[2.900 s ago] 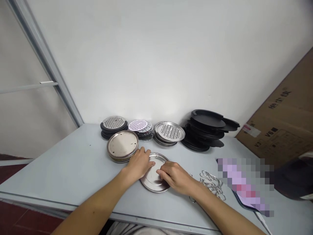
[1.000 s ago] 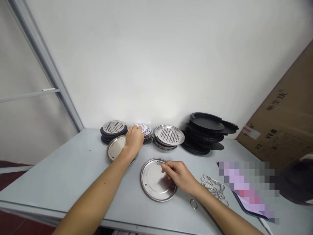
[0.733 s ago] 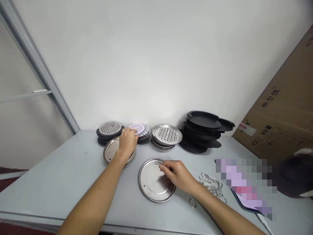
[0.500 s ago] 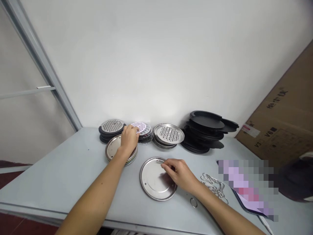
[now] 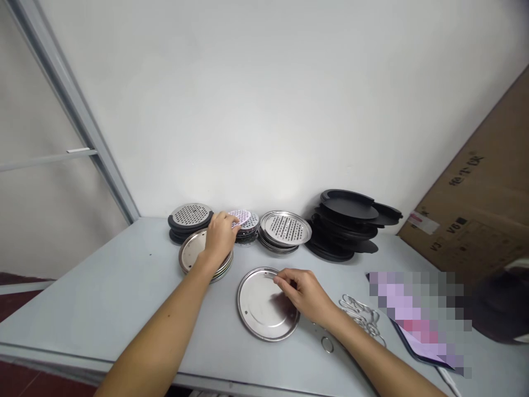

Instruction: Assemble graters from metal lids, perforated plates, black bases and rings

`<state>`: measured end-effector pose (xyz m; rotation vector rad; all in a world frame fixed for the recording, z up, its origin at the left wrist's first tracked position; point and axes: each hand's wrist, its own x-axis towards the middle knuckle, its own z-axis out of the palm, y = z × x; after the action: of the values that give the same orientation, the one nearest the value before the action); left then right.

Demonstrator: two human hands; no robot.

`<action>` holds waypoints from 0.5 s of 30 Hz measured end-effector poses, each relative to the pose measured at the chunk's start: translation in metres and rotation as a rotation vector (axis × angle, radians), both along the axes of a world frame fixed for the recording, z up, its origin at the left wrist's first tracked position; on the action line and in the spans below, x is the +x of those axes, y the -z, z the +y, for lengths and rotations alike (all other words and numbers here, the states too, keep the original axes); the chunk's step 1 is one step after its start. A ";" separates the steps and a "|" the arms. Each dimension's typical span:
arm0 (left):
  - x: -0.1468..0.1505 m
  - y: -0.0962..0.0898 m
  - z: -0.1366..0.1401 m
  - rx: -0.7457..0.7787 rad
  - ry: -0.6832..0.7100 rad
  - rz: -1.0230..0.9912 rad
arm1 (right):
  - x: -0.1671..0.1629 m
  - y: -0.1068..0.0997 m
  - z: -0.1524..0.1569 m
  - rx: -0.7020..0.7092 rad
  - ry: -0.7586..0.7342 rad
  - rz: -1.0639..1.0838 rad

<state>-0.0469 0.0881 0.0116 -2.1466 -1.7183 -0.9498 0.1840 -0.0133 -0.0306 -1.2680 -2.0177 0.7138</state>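
Two bare hands work in my view, well apart. The left hand (image 5: 222, 234) reaches over a stack of metal plates (image 5: 191, 252), its fingers narrow at the left edge of a lilac disc (image 5: 243, 216), which sits off-centre on a pile of holed discs (image 5: 248, 232); I cannot tell whether they grip it. The right hand (image 5: 303, 292) has thumb and forefinger bunched at the far right of a single metal plate (image 5: 264, 306), which lies flat near the middle of the table (image 5: 144, 314); I cannot tell if anything is pinched there. My worry on the left is thinness: discs this flat could cling together and two could lift at once, or the lilac one could slide off. A low wrist could also nudge the plates beneath it. On the right, I judge that a careless forearm could sweep the ring (image 5: 327, 344) or tangle the wire clips (image 5: 361, 314) beside it.
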 end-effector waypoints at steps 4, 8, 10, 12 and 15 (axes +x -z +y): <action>0.006 -0.008 -0.014 0.036 0.066 -0.014 | 0.002 -0.001 0.003 -0.004 0.033 0.060; 0.011 -0.014 -0.025 0.057 0.122 0.003 | 0.004 -0.004 0.004 -0.018 0.061 0.129; 0.015 -0.017 -0.031 0.059 0.152 0.019 | 0.005 -0.004 0.006 -0.032 0.092 0.199; 0.020 -0.020 -0.041 0.054 0.197 0.032 | 0.007 -0.005 0.008 -0.064 0.122 0.313; 0.029 -0.022 -0.062 0.027 0.324 0.050 | 0.012 -0.007 0.014 -0.182 0.143 0.571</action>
<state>-0.0174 0.0264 0.0338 -2.4550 -1.3510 -0.9776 0.1963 0.0009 -0.0240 -1.1290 -1.4127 1.0665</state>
